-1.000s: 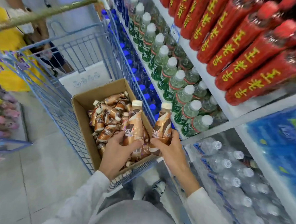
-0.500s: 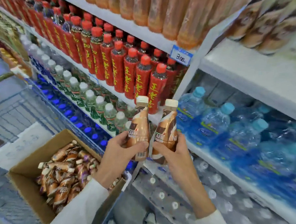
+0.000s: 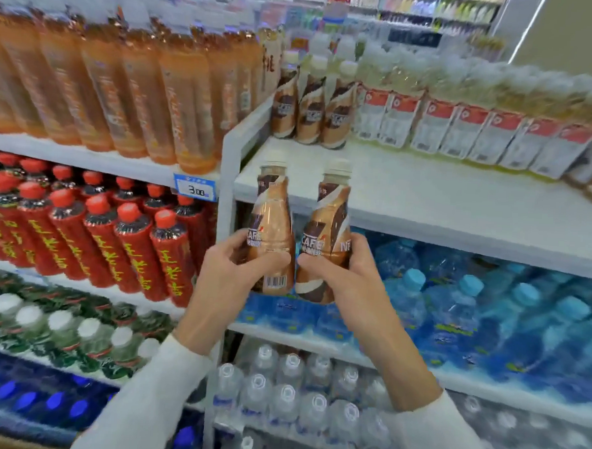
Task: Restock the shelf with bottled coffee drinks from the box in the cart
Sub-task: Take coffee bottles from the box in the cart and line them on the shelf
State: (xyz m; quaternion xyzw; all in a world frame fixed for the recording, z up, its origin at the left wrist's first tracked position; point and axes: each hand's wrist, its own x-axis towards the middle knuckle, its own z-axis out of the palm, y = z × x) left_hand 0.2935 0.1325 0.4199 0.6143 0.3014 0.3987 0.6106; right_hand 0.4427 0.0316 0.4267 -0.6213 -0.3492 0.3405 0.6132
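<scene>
- Left hand (image 3: 230, 275), centre of frame: fingers and thumb wrapped round the lower body of the left coffee bottle (image 3: 274, 223). The bottle is upright, with its barcode facing the camera.
- Right hand (image 3: 347, 275), just right of it: curled round the lower half of the right coffee bottle (image 3: 331, 219). This bottle is upright with a slight lean to the right, and the "CAFE" print is visible.
- The two held bottles are side by side, close or just touching near the base; blur makes it impossible to tell which. Both have cream caps on.
- Both bottles are in the air in front of the white shelf (image 3: 426, 193), with their caps about level with its front edge.
- Three coffee bottles (image 3: 311, 105) already stand at the back left of that shelf, packed together against the upright divider.
- Right of those, a row of pale yellow bottles (image 3: 464, 130) with red-and-white labels runs to the right edge of the frame.
- Upper left: orange drink bottles (image 3: 123, 88), with a price tag (image 3: 195, 188) reading "3.00" on the shelf edge below them.
- Mid left: red bottles (image 3: 115, 242) with yellow characters. Below them are green bottles (image 3: 59, 328) with white caps.
- Right, under the white shelf: blue-capped water bottles (image 3: 454, 311). Bottom centre: clear water bottles (image 3: 296, 396).
- White sleeves cover both forearms at the bottom of the frame.
</scene>
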